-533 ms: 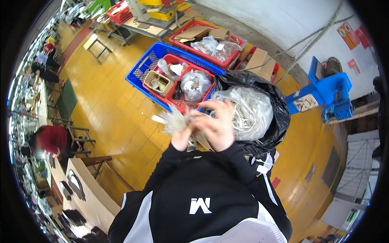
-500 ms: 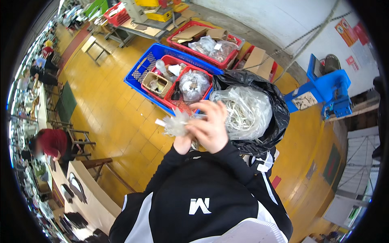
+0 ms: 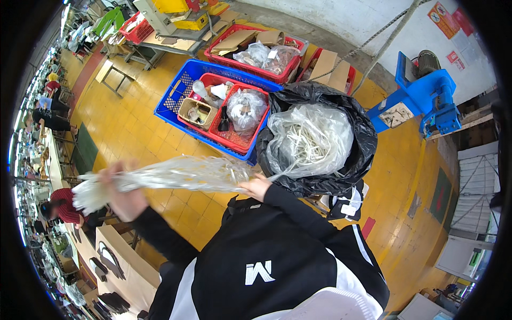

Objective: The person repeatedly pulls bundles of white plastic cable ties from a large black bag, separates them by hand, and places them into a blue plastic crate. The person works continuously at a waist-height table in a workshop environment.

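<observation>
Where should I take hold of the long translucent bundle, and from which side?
Take the long translucent bundle around mid-length, probably from above: it stretches between the left hand and the right hand, which are near its ends, and nothing covers that span.

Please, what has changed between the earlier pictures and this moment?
The left hand, blurred, has moved far out to the left, away from the right hand, which has come slightly lower, nearer the body. The strips, bunched up between the hands before, are now stretched out from one hand to the other. Both hands still hold them. The black bag and blue crate stayed in place.
</observation>
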`<state>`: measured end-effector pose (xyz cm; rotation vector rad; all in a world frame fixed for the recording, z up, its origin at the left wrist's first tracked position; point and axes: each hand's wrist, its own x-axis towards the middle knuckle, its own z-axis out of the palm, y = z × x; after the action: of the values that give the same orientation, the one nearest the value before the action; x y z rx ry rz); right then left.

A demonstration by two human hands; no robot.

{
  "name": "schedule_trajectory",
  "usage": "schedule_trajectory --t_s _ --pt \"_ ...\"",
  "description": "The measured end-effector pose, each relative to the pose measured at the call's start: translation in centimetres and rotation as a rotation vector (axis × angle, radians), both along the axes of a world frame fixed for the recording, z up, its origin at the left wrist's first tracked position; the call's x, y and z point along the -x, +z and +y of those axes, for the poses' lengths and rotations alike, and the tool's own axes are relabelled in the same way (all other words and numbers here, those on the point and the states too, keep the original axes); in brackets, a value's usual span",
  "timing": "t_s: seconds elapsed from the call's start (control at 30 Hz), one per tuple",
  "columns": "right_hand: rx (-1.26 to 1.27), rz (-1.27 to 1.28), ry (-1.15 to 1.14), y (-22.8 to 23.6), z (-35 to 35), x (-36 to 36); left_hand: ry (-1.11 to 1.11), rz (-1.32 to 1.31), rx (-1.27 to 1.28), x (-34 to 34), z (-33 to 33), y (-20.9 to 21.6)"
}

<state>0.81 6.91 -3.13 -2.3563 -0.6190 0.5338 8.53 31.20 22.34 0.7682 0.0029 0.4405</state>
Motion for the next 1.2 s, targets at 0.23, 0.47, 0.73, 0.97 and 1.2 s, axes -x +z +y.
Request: schedule_trajectory --t_s 0.23,0.47,0.73,0.97,1.2 --pt "-0.026 -0.159 -0.43 -4.3 -9.2 3.7 0.849 -0.139 -0.567 6.2 30.9 1.3" --pt "0.13 -0.263 -0.761 -8.4 -14.0 -1.4 1.952 -0.271 -0.441 9.1 21.3 9.0" --pt "-0.154 -0.338 -0.875 -1.5 -10.6 -5.4 0.951 -0.184 -0.81 2.5 17.2 1.2" --pt "-0.694 -0.302 -0.497 10.9 -2.4 -2.5 -0.878 0.693 -0.344 4.1 -8.3 -16.6" --pt "-0.632 0.003 -0.632 9.5 -2.6 1.5 -0.954 0.441 0.006 0.4 -8.9 -11.9"
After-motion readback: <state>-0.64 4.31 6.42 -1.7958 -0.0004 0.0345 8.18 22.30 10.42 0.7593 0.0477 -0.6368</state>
